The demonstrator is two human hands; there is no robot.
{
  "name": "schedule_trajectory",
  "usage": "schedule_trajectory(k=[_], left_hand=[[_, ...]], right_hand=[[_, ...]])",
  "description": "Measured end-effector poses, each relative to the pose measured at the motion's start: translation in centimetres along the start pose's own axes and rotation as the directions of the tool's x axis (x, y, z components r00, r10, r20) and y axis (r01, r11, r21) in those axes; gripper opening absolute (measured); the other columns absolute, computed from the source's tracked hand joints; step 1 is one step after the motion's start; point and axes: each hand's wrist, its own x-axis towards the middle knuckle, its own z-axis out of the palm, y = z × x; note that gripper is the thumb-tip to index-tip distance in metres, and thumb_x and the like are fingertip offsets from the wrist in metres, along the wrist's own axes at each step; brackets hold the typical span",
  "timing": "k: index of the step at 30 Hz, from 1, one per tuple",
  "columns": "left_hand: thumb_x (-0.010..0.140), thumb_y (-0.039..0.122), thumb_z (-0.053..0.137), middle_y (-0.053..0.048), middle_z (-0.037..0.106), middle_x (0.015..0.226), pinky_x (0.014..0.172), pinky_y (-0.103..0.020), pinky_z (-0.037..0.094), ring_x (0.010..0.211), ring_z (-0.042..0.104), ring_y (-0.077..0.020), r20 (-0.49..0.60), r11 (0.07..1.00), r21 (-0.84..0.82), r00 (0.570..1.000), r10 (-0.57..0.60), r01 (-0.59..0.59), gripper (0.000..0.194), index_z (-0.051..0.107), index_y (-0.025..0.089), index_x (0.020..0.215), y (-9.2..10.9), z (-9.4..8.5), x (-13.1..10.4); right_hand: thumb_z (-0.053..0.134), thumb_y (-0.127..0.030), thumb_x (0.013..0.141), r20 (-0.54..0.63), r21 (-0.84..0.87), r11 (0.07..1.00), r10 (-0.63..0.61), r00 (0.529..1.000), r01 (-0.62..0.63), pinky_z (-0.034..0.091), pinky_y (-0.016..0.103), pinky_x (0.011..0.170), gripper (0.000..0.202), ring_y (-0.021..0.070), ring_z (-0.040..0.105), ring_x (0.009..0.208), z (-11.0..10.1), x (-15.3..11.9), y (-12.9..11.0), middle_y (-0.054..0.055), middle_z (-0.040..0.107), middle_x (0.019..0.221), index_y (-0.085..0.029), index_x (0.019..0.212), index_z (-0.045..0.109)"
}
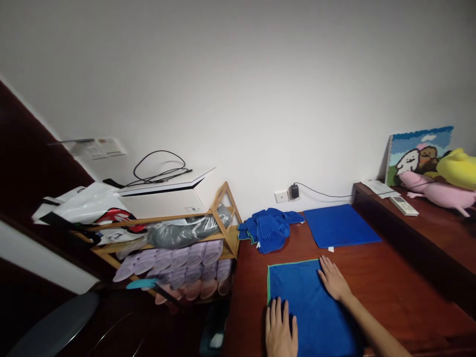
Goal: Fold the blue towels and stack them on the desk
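Observation:
A blue cloth with green edging [308,307] lies spread flat on the reddish-brown table [394,282]. My left hand [281,327] rests on its left edge near the bottom of the view, fingers stretched out. Over the cloth's upper right edge lies my right hand [334,280], palm down with the fingers extended. Behind, toward the wall, another blue cloth [340,225] is laid out smooth, a small white tag at its front edge. To the left of that one sits a crumpled heap of blue cloths [266,228].
A wooden rack [226,213] with lilac and pink slippers [186,258] and a white box [167,201] stands left of the table. At right, a raised ledge carries a remote control [403,206], a pink plush toy [439,191] and a picture [420,153]. A black charger [294,191] is plugged into the wall.

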Motion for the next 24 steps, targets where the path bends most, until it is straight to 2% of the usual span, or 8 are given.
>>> schedule_trajectory(k=[2,4,7,9,11,15,18,24], left_hand=[[0.109,0.04,0.041,0.0,0.044,0.169,0.128,-0.057,0.04,0.156,0.042,-0.0319,-0.087,0.999,0.0,0.995,0.046,-0.046,0.055,0.041,0.033,0.164,1.9,-1.8,3.5],[0.11,0.037,0.04,-0.001,0.042,0.171,0.128,-0.053,0.04,0.157,0.041,-0.0281,-0.1,0.994,-0.019,0.989,0.106,-0.108,0.054,0.039,0.032,0.164,4.5,-2.6,7.1],[0.111,0.044,0.038,-0.003,0.044,0.17,0.127,-0.054,0.04,0.156,0.042,-0.0275,-0.023,0.973,-0.106,0.979,0.203,-0.205,0.053,0.042,0.034,0.163,8.0,-2.1,11.5],[0.11,0.05,0.038,-0.003,0.046,0.169,0.127,-0.056,0.039,0.156,0.043,-0.0282,0.034,0.961,-0.158,0.972,0.234,-0.226,0.053,0.046,0.037,0.161,8.5,-1.2,13.2],[0.109,0.053,0.039,-0.003,0.046,0.169,0.128,-0.057,0.037,0.156,0.043,-0.0284,0.064,0.969,-0.158,0.977,0.205,-0.193,0.053,0.047,0.039,0.16,7.1,-0.5,14.0],[0.109,0.054,0.036,-0.004,0.04,0.172,0.13,-0.056,0.033,0.16,0.035,-0.0281,0.081,0.998,-0.037,0.995,0.06,-0.057,0.057,0.041,0.037,0.164,1.0,-0.5,14.4],[0.11,0.053,0.034,-0.005,0.036,0.174,0.131,-0.054,0.032,0.161,0.032,-0.0269,0.117,0.998,0.035,0.992,0.044,-0.048,0.058,0.039,0.034,0.165,-2.3,-1.0,15.1],[0.112,0.049,0.032,-0.003,0.036,0.174,0.131,-0.053,0.031,0.161,0.033,-0.0248,0.107,0.994,0.066,0.991,0.08,-0.087,0.056,0.038,0.036,0.165,-3.3,-0.4,17.3]], right_hand=[[0.021,-0.053,0.107,0.045,-0.036,0.999,0.019,0.999,-0.017,0.02,0.047,0.134,0.075,0.0256,0.021,0.164,0.0,0.2,-0.6,0.009,0.026,0.176,-0.011,0.168,0.029],[0.02,-0.052,0.107,0.06,-0.057,0.998,0.024,0.998,-0.021,0.016,0.045,0.135,0.075,0.0242,0.018,0.165,0.0,0.2,-0.9,0.008,0.022,0.176,-0.01,0.169,0.026],[0.02,-0.05,0.106,0.064,-0.066,0.997,0.032,0.997,-0.028,0.014,0.044,0.135,0.074,0.0232,0.017,0.165,-0.1,0.1,-0.9,0.007,0.021,0.177,-0.01,0.169,0.024],[0.02,-0.049,0.106,0.062,-0.069,0.997,0.039,0.997,-0.035,0.014,0.045,0.135,0.074,0.0232,0.017,0.165,0.1,0.0,-0.8,0.007,0.021,0.177,-0.011,0.169,0.024],[0.02,-0.049,0.106,0.059,-0.077,0.996,0.05,0.997,-0.046,0.013,0.046,0.135,0.073,0.0234,0.016,0.165,0.3,0.0,-0.7,0.006,0.022,0.177,-0.013,0.17,0.023],[0.019,-0.052,0.106,0.049,-0.113,0.993,0.049,0.998,-0.044,0.01,0.049,0.135,0.075,0.0249,0.014,0.165,0.6,0.3,-0.7,0.005,0.021,0.177,-0.014,0.17,0.022],[0.018,-0.053,0.106,0.07,-0.136,0.99,0.05,0.996,-0.04,0.008,0.048,0.136,0.076,0.0246,0.013,0.166,0.4,0.8,-1.0,0.005,0.019,0.177,-0.012,0.17,0.021],[0.016,-0.052,0.107,0.093,-0.125,0.989,0.091,0.991,-0.079,0.008,0.047,0.135,0.075,0.0228,0.011,0.166,0.2,2.2,-1.5,0.003,0.016,0.178,-0.014,0.171,0.016]])
